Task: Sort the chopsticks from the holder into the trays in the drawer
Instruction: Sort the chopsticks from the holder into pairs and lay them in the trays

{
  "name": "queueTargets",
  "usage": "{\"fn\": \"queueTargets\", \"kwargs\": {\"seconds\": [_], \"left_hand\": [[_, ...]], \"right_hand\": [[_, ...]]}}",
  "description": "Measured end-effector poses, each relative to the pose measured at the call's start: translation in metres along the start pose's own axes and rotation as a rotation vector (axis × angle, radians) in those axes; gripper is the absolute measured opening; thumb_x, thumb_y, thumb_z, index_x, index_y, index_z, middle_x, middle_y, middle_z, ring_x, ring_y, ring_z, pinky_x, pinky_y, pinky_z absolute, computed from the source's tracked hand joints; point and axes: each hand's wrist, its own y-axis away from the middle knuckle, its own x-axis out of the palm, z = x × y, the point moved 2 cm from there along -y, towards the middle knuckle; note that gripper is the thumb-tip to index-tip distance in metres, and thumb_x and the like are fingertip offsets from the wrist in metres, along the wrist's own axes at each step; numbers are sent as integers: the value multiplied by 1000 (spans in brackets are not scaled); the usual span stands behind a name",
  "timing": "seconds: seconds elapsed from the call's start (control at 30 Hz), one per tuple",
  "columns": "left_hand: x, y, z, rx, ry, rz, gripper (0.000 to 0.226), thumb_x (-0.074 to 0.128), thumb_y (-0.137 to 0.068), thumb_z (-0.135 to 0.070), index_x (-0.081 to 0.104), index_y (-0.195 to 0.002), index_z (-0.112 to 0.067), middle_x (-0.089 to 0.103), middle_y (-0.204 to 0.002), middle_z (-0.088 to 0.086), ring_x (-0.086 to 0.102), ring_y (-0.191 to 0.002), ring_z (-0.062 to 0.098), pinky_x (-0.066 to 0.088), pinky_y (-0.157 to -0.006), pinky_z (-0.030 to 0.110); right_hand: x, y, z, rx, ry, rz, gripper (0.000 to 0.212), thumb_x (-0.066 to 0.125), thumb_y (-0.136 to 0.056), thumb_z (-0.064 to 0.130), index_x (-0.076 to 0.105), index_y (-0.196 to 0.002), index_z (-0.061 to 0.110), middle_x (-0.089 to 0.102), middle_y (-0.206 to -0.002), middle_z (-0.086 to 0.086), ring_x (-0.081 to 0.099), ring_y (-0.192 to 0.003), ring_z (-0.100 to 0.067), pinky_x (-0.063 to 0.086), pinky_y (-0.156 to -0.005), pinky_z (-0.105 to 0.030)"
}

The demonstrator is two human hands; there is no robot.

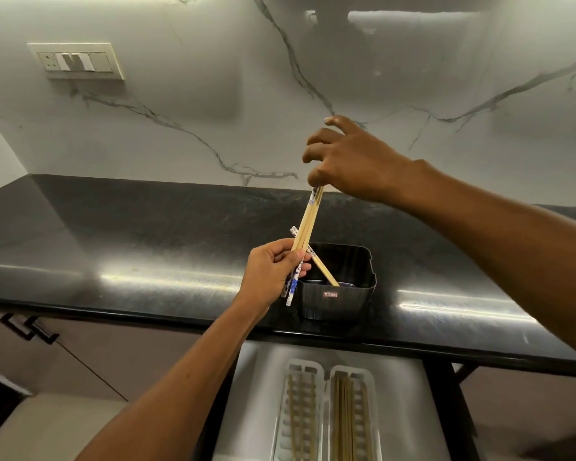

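Note:
A black square holder (340, 287) stands on the dark countertop near its front edge. One wooden chopstick (325, 272) leans inside it. My right hand (350, 158) pinches the patterned top ends of a few light wooden chopsticks (308, 221), lifted above the holder. My left hand (271, 271) grips their lower ends together with chopsticks with blue-and-white patterned ends (293, 284). Below, the open drawer (246, 394) holds two pale slotted trays: the left tray (301, 414) has a few chopsticks, the right tray (351, 414) has several.
The black countertop (147, 247) runs left to right under a white marbled wall with a switch plate (77, 61). Cabinet doors with dark handles (30, 327) sit at lower left. A dark frame post (456, 410) borders the drawer on the right.

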Motion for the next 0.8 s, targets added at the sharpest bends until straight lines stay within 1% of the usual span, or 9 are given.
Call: {"fn": "queueTargets", "kwargs": {"seconds": [0.17,0.27,0.33,0.37,0.43,0.53,0.6,0.7,0.8], "left_hand": [[-10,1,10,-48,-58,-13,16,60,-92,-8,68,-104,-16,77,-86,5,74,-80,19,59,-73,26],[-17,3,17,-87,19,-64,15,60,-92,-7,67,-105,-11,76,-87,9,74,-79,20,59,-70,24],[-20,2,18,-97,69,-85,14,59,-92,-8,67,-103,-11,76,-88,10,74,-79,21,58,-68,24],[-20,0,17,-99,97,-94,13,59,-92,-8,66,-103,-11,76,-88,10,74,-79,21,59,-68,24],[-19,-4,14,-98,156,-110,14,59,-93,-8,64,-105,-7,76,-88,11,74,-81,23,59,-69,26],[-14,-12,9,-95,266,-115,10,57,-94,-6,63,-102,-6,76,-87,10,74,-83,23,60,-70,28],[-10,-16,7,-91,321,-119,11,55,-94,-4,63,-101,-7,76,-86,8,74,-85,22,60,-71,27],[-2,-20,7,-83,309,-106,15,54,-94,-5,64,-106,-7,76,-91,9,73,-87,22,60,-73,28],[2,-20,10,-79,226,-97,21,54,-95,-7,62,-115,-7,73,-102,14,72,-94,25,60,-78,34]], "right_hand": [[-14,5,-32,60,17,-168,23,65,-86,19,70,-109,18,66,-116,-13,55,-118,-32,29,-107,-51],[-8,19,-52,194,-33,-179,21,59,-91,16,70,-109,12,71,-92,-13,65,-84,-31,41,-94,-47],[7,35,-48,329,-195,-148,22,55,-94,16,68,-110,12,70,-82,-10,60,-67,-25,49,-74,-38],[17,42,-41,406,-323,-122,21,53,-94,15,66,-111,12,70,-84,-9,60,-66,-22,50,-69,-36],[38,54,-19,551,-635,-34,20,51,-95,13,62,-112,12,70,-89,-7,65,-72,-19,55,-73,-37],[64,65,31,714,-1107,35,11,50,-96,13,60,-100,16,71,-83,-3,69,-67,-11,59,-70,-29],[75,68,67,791,-1314,69,10,49,-96,14,59,-96,17,72,-84,-4,70,-67,-9,59,-65,-24],[83,65,109,820,-1433,111,12,48,-97,16,60,-100,14,70,-91,-3,69,-79,-9,59,-69,-25],[86,61,127,837,-1390,66,11,51,-96,19,61,-98,15,67,-83,2,66,-71,-9,56,-64,-26]]}}
